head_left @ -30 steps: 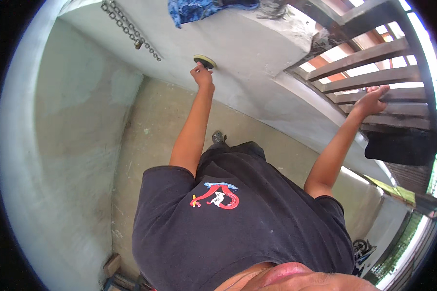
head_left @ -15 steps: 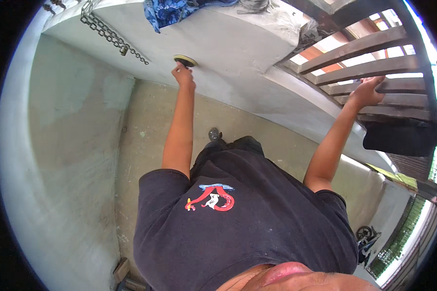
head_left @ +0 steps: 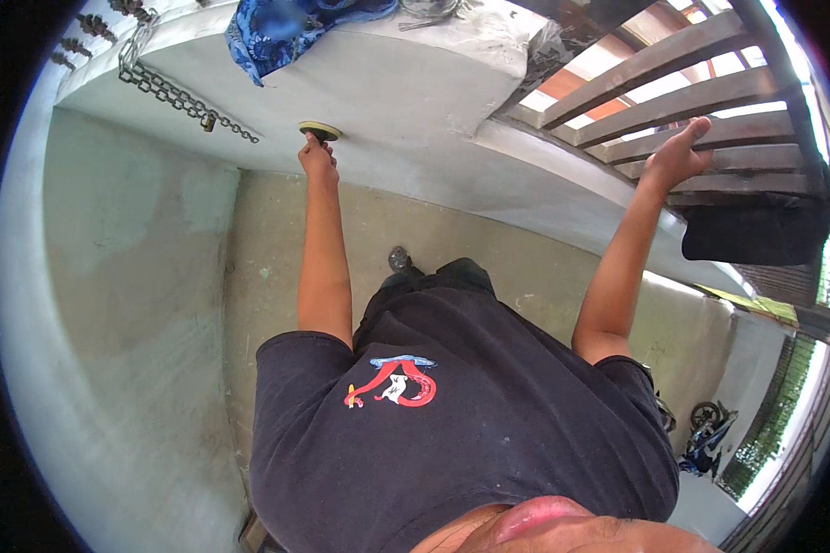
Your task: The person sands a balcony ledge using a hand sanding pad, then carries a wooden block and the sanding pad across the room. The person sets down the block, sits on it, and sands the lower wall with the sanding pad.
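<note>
My left hand point(head_left: 319, 160) is stretched out ahead with its fingers closed on a round pad point(head_left: 322, 131), dark with a yellowish rim. The pad lies against the pale grey wall point(head_left: 401, 97); its underside is hidden. To the right, my right hand point(head_left: 677, 160) is up at a brown slatted grille point(head_left: 710, 96), with its fingers around one slat point(head_left: 752, 127). The thumb side shows, while the fingertips are partly hidden behind the slat.
A metal chain point(head_left: 171, 94) with a padlock point(head_left: 208, 122) hangs left of the pad. Blue patterned cloth point(head_left: 277, 35) drapes over the wall's top. Dark cloth point(head_left: 752, 235) hangs below the grille. Further right stands a motorcycle point(head_left: 705, 433). A greenish wall point(head_left: 138, 230) rises on my left.
My left hand and the pad have shifted slightly left along the wall, and the view has moved a little. My right hand stays at the grille, its thumb now more raised.
</note>
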Available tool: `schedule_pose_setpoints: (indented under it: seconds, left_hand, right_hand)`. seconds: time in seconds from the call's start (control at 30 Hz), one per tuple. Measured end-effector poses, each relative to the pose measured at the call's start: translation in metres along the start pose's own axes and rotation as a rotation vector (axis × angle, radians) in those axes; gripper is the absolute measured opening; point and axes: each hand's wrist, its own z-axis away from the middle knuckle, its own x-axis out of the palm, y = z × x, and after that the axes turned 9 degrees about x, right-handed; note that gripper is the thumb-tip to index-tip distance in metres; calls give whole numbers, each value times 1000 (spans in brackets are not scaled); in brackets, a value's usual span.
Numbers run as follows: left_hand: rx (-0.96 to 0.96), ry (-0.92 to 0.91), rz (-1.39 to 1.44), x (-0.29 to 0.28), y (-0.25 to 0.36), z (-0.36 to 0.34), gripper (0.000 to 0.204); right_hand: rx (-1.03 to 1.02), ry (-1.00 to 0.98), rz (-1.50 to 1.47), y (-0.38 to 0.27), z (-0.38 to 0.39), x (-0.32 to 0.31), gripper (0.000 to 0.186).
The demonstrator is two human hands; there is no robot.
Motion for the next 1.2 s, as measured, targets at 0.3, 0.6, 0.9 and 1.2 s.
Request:
schedule_pose_setpoints:
  seconds: [0.3,0.6,0.9,1.2]
  left_hand:
    - [-42,70,26,3,7,-7,45]
    - [-171,-34,-24,3,-7,-3,46]
    - [-116,-58,65,-2,27,-1,48]
    - [-50,-106,58,-12,46,-19,45]
  right_hand:
    - [35,-24,-53,0,1,-1,72]
    - [33,-9,-28,3,-3,-1,70]
    - [-225,101,199,-15,13,-22,63]
    - [-564,-278,-127,-100,109,19,38]
